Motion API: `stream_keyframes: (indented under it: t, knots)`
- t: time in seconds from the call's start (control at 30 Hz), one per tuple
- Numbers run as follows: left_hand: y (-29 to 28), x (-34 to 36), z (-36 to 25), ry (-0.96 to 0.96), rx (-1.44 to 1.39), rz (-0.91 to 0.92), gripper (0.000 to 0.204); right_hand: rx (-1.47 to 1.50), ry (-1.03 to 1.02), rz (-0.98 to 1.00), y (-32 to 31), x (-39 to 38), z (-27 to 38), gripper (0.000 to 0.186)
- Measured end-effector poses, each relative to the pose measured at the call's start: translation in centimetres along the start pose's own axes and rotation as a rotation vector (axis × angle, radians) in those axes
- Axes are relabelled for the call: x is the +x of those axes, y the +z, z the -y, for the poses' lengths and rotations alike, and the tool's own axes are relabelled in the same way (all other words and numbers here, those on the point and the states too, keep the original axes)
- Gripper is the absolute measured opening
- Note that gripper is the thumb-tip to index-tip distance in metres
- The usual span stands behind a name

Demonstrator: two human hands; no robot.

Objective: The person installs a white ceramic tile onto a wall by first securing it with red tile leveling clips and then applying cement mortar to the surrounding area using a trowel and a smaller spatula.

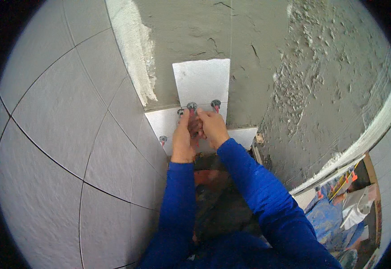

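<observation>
White tiles (200, 80) sit on a grey mortared wall, one upright above others at its foot (242, 136). Grey round levelling clips with red stems are fixed at their joints, at top right (215, 104) and lower left (163, 139). My left hand (184, 139) and my right hand (212, 127) meet just below the middle clip (192, 106), fingers curled close together around its red part. Whatever is between the fingertips is mostly hidden by them, so I cannot tell exactly what each grips.
A grey tiled wall (105, 143) runs along my left. Rough wet mortar (267, 80) covers the wall at right, edged by a pale curved strip. At lower right are blue sheeting (318, 215), a white bag (356, 206), orange-handled things and a wooden edge.
</observation>
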State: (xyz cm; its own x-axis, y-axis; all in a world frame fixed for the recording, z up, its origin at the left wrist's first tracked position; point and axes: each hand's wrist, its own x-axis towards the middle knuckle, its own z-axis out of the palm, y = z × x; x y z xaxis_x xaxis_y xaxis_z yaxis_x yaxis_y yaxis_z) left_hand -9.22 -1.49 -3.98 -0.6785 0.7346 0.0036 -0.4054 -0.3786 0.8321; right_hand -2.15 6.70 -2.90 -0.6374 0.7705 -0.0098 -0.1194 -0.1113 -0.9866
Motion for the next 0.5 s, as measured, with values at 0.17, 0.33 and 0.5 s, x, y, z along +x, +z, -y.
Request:
stream_keyframes:
  t: [0.17, 0.33, 0.5]
  knots:
    - [1.1, -3.6, -0.7, 0.605, 1.151, -0.372, 0.041, -0.13, -0.081, -0.035, 0.2, 1.6, -0.4, 0.044]
    - [2.4, -3.3, -3.5, 0.548, 1.4, -0.291, 0.04, -0.046, -0.039, 0.101, 0.5, 2.8, -0.1, 0.039]
    - [2.5, -1.5, -3.4, 0.498, 1.499, -0.266, 0.039, 0.265, 0.051, 0.075, 1.2, 2.8, -0.9, 0.036]
